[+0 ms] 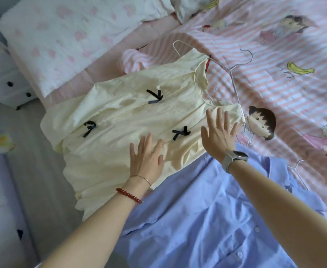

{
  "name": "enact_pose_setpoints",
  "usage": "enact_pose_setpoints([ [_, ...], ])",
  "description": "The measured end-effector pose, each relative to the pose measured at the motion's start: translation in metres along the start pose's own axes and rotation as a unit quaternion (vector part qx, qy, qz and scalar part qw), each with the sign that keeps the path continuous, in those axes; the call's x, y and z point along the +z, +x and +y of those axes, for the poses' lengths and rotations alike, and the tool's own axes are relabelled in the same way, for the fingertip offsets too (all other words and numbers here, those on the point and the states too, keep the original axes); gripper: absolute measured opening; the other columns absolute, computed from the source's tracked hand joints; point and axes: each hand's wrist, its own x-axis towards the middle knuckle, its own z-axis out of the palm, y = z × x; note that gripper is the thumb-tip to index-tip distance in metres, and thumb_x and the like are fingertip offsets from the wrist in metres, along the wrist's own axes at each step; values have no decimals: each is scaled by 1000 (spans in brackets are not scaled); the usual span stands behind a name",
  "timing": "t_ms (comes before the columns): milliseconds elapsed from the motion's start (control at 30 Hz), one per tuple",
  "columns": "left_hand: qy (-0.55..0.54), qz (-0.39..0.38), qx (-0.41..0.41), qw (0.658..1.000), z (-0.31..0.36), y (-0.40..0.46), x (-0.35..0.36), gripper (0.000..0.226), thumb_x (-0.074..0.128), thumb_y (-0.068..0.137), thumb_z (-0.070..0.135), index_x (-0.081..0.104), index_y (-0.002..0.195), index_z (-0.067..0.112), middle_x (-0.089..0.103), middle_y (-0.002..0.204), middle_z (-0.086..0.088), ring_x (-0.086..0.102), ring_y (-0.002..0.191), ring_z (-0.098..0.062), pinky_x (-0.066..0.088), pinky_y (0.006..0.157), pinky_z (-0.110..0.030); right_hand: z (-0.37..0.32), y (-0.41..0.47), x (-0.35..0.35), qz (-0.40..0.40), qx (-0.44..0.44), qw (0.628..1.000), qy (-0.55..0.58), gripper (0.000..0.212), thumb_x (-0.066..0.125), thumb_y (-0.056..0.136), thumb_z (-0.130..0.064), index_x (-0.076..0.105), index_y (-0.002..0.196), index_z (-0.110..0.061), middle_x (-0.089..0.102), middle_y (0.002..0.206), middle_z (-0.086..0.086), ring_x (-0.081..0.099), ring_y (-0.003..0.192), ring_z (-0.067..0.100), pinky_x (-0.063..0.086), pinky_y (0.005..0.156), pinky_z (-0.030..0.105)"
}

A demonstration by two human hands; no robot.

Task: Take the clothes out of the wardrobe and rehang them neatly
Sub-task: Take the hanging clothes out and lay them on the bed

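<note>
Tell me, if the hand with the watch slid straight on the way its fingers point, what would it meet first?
Probably the white wire hanger. The right hand lies flat on the cream dress, fingers pointing up the bed toward the dress's shoulder, where the hanger sits. Depth is hard to judge.

Striped cartoon-print quilt [275,93] on bed — heart-print pillow [62,35] alongside.

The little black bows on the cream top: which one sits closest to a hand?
The lower right bow, between the left hand and right hand; the other two lie farther up and left.
</note>
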Motion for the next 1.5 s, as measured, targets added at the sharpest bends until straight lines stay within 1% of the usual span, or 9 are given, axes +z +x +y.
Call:
enact_pose_setpoints([
  [133,-7,79,-102,992,-35,-34,-64,50,48,92,22,37,141,18,25,151,-13,21,139,-32,10,110,-56,-61,-56,-21,7,-76,996,50,50,30,97,-32,21,145,-19,17,154,6,3,143,25,4,113,52],
  [367,-11,99,-158,982,-89,-182,-114,47,61,79,16,57,125,9,53,129,-21,53,114,-41,41,91,-59,-174,-187,-23,-46,-224,972,55,58,24,84,-32,41,136,-12,44,140,7,26,138,27,19,112,48],
  [533,-41,127,-201,971,-114,-332,-112,44,72,67,16,63,110,12,64,109,-13,64,82,-34,54,67,-40,-232,-298,7,-117,-347,930,7,61,19,83,-35,47,132,-11,48,136,7,32,134,28,21,109,48],
  [667,-24,145,-298,943,-155,-452,-117,38,42,77,27,68,99,12,67,99,-7,66,86,-25,54,71,-43,-289,-381,26,-139,-437,888,-46,63,14,81,-35,53,125,-12,54,129,8,42,126,28,28,103,40],
  [733,-8,157,-348,924,-179,-513,-127,42,36,77,28,69,97,11,69,98,-8,67,89,-25,54,74,-46,-321,-428,37,-141,-491,857,-67,67,9,79,-38,55,120,-13,57,122,8,47,119,29,31,100,38],
  [933,35,238,-522,819,-234,-702,-168,42,37,78,27,68,100,9,68,102,-12,65,94,-28,52,76,-44,-429,-579,62,-175,-647,739,-69,40,33,97,-26,39,136,-22,42,140,-4,29,134,16,22,107,29],
  [1200,153,363,-642,658,-246,-896,-253,39,37,83,25,67,103,11,63,110,-10,56,100,-28,47,80,-43,-574,-768,74,-211,-782,585,41,36,39,95,-19,51,128,-13,54,131,8,46,122,28,37,101,38],
  [1400,306,380,-600,634,-264,-944,-318,34,41,84,19,69,100,8,67,105,-12,64,91,-28,53,72,-34,-674,-885,68,-277,-802,510,141,47,33,89,-34,58,121,-9,58,124,12,53,114,29,43,97,38],
  [1500,274,312,-678,606,-284,-966,-355,43,36,86,32,63,115,14,61,121,-8,55,114,-27,45,87,-40,-712,-921,73,-317,-795,497,146,40,39,94,-32,56,122,-9,58,124,12,56,108,28,43,94,32],
])
